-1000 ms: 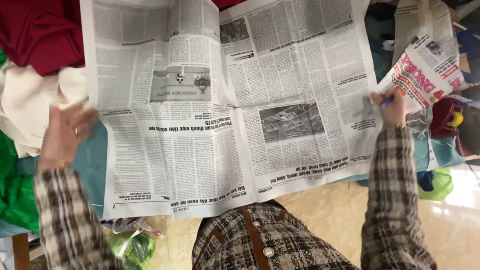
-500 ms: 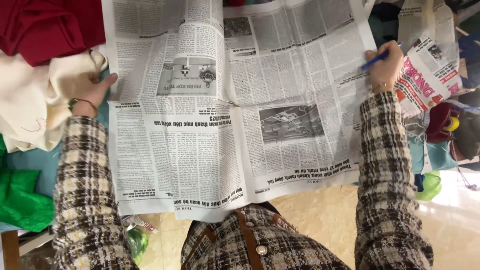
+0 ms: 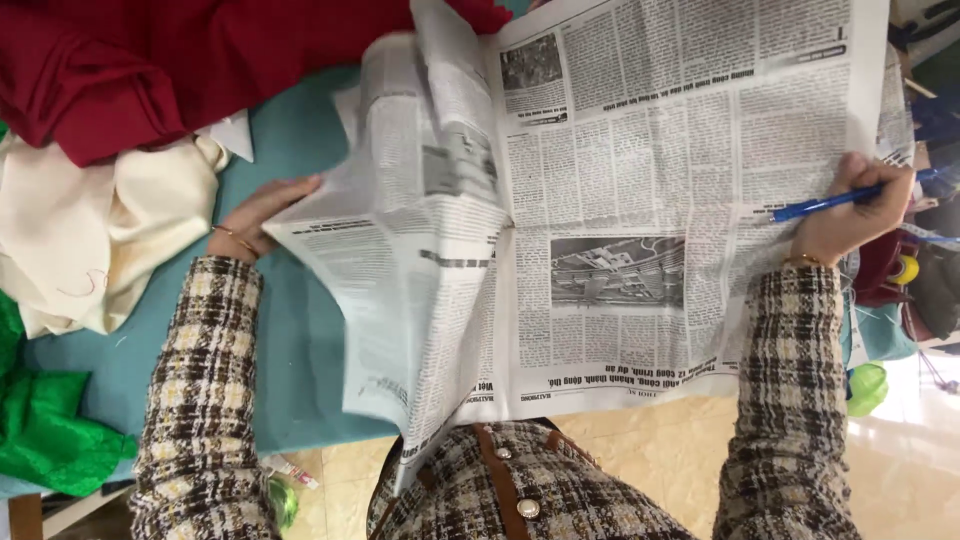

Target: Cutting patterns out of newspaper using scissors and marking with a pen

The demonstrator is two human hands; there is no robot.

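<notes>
Lifting the left leaf of the broad newspaper [image 3: 600,210] spread over the teal bench [image 3: 290,330], the left hand [image 3: 255,215] slips flat, open fingers beneath the thin, floppy, tear-prone sheet at nine o'clock, where its edge seems the best hold, while the right hand [image 3: 850,215], fingers closed round a blue pen [image 3: 825,203], rests on the three o'clock edge.

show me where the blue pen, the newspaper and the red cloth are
blue pen [image 3: 822,205], head view, middle of its barrel.
newspaper [image 3: 640,180], head view, flat right-hand page.
red cloth [image 3: 150,70], head view, folded bulk at upper left.
</notes>
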